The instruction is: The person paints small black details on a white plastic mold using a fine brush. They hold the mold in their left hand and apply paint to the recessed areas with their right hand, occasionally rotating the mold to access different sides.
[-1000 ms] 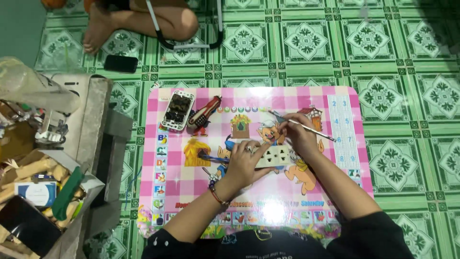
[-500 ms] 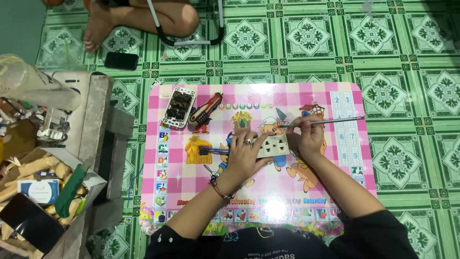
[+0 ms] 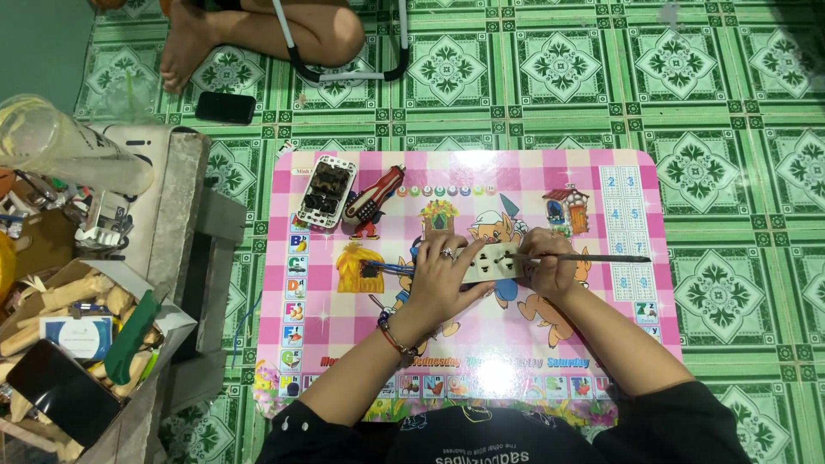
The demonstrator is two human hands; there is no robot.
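A pink checkered children's table [image 3: 468,180] fills the middle of the head view. My left hand [image 3: 443,275] presses down on a cream wall-socket module [image 3: 491,262] lying on it, with blue wires and a dark part [image 3: 371,269] trailing from its left end. My right hand [image 3: 550,262] grips a thin screwdriver [image 3: 601,258] whose shaft lies level and sticks out to the right; the hand touches the socket's right end.
A second socket module [image 3: 326,191] and a red-and-black screwdriver [image 3: 372,196] lie at the table's far left. Open boxes of tools and parts [image 3: 77,318] stand on the left. Another person's foot [image 3: 185,43] and a black phone [image 3: 225,107] rest on the green tiled floor beyond.
Both hands and the socket have shifted slightly right. The screwdriver, slanted a second ago, now lies level with its shaft pointing right.
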